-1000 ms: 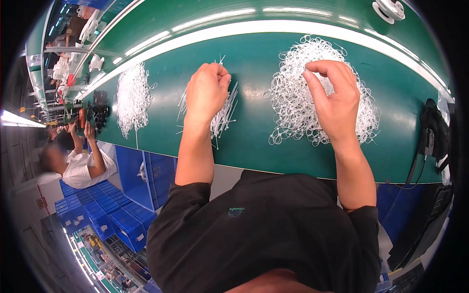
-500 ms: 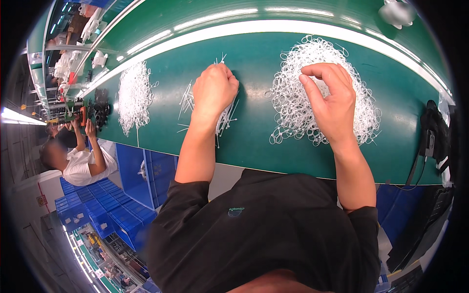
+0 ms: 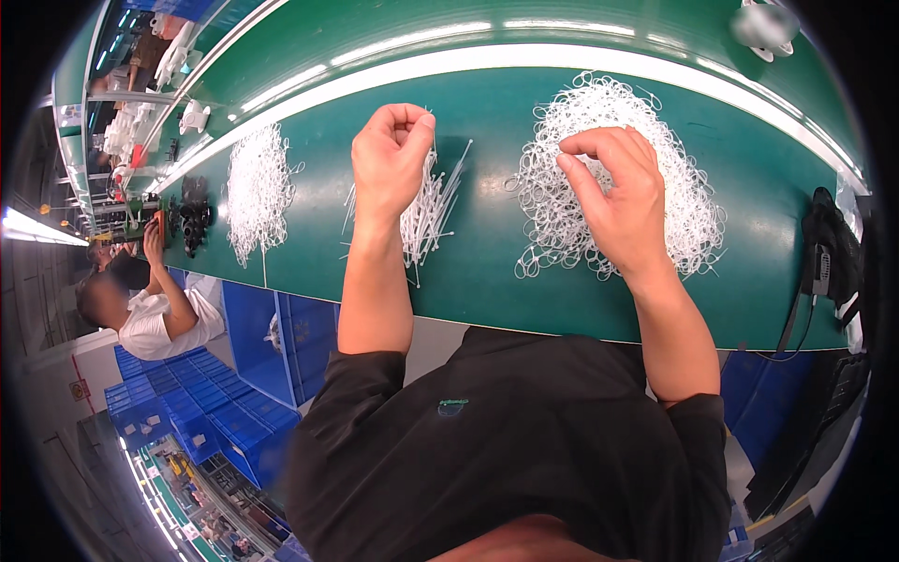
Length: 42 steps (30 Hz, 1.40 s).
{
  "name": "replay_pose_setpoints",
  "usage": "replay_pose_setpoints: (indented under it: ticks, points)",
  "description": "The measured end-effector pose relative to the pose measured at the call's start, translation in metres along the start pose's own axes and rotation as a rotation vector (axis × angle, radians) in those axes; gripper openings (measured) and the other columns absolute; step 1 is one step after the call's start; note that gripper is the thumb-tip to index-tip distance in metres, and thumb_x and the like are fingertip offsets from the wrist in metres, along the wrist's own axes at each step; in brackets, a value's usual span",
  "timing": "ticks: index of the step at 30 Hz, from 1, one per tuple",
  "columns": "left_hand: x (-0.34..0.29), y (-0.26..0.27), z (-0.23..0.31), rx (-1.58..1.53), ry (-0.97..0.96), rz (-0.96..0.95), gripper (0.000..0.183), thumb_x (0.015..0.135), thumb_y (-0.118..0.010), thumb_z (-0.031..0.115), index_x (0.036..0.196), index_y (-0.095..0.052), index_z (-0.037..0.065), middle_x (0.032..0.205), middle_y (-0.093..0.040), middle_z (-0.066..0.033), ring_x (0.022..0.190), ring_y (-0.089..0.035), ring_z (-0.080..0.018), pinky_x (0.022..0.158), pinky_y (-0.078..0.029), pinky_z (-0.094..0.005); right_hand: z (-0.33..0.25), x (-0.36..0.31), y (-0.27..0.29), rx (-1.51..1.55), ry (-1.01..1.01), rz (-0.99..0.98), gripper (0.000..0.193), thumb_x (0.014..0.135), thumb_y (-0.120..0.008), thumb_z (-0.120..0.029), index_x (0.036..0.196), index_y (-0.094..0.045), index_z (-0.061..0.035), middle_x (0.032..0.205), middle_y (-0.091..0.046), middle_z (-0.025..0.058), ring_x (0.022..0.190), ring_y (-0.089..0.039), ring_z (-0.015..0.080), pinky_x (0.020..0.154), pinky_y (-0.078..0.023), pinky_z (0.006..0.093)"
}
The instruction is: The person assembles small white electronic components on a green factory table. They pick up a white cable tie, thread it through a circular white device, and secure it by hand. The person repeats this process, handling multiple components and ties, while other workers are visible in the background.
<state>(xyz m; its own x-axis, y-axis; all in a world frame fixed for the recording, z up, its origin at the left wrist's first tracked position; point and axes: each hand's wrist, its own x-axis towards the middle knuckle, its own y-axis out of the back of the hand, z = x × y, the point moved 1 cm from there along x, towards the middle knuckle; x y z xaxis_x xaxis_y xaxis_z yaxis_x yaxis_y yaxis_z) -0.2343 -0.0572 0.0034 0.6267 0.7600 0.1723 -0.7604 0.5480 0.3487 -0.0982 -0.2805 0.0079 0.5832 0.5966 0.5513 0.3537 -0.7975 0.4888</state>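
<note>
My left hand is raised over the far left part of a small heap of straight white cable ties. Its fingers are curled and the thumb presses against them; whatever they hold is too small or hidden to make out. Over a large pile of looped white cable ties hovers my right hand. Its thumb and forefinger curve toward each other with a small gap between the tips, and nothing shows in that gap.
Another pile of white ties lies left on the green table. Black parts sit farther left, near a co-worker in a white shirt. Blue bins stand below. A black bag-like item lies at the right end.
My left hand has lifted and shifted slightly left, uncovering more of the straight ties. My right hand has drifted a little left over the looped pile. The co-worker's arms have moved.
</note>
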Motion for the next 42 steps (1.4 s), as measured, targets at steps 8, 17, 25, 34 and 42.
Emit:
replay_pose_setpoints:
  ticks: [8, 17, 25, 34, 42]
  points:
    - [-0.001, 0.005, 0.001, -0.557, -0.061, -0.075, 0.01, 0.098, -0.065, 0.008, 0.101, -0.063, -0.001, 0.097, -0.069, -0.009, 0.066, -0.055, -0.0057, 0.056, -0.042, -0.0204, -0.004, -0.002, -0.006, 0.079, 0.016, -0.012, 0.013, 0.082, -0.075, -0.008, 0.093, -0.069, -0.0071, 0.091, -0.069, 0.0071, 0.088, -0.063, 0.0285, 0.084, -0.046, 0.0389]
    - [-0.022, -0.02, 0.011, -0.97, 0.114, -0.398, 0.013, 0.104, -0.055, 0.013, 0.106, -0.06, 0.002, 0.108, -0.068, -0.0181, 0.069, -0.063, -0.0138, 0.053, -0.047, -0.0244, -0.021, -0.011, -0.022, 0.365, -0.118, -0.12, 0.028, 0.085, -0.075, -0.008, 0.111, -0.065, -0.003, 0.098, -0.071, 0.0124, 0.087, -0.071, 0.0252, 0.075, -0.056, 0.0348]
    - [-0.035, -0.038, 0.014, -0.97, 0.144, -0.468, 0.008, 0.1, -0.059, 0.004, 0.107, -0.058, -0.001, 0.103, -0.067, -0.0151, 0.079, -0.068, -0.0172, 0.068, -0.059, -0.0301, -0.016, -0.018, -0.027, 0.489, -0.263, -0.133, 0.014, 0.088, -0.071, -0.003, 0.102, -0.067, -0.0021, 0.091, -0.071, 0.0108, 0.081, -0.072, 0.02, 0.069, -0.056, 0.0305]
    - [-0.045, -0.052, 0.008, -0.766, 0.162, -0.466, 0.014, 0.097, -0.064, 0.002, 0.109, -0.06, -0.005, 0.099, -0.069, -0.0134, 0.084, -0.069, -0.0169, 0.074, -0.061, -0.03, -0.013, -0.012, -0.027, 0.444, -0.142, 0.102, 0.017, 0.086, -0.07, 0.0, 0.103, -0.067, -0.0014, 0.084, -0.068, 0.0095, 0.075, -0.068, 0.0211, 0.066, -0.055, 0.0317]
    - [-0.046, -0.056, 0.009, -0.731, 0.189, -0.443, 0.011, 0.1, -0.06, 0.002, 0.109, -0.058, -0.004, 0.092, -0.069, -0.0134, 0.081, -0.071, -0.0188, 0.073, -0.062, -0.031, -0.013, -0.011, -0.025, 0.314, -0.115, 0.044, 0.008, 0.085, -0.068, -0.001, 0.093, -0.07, -0.0038, 0.082, -0.068, 0.0085, 0.073, -0.068, 0.0219, 0.061, -0.054, 0.0325]
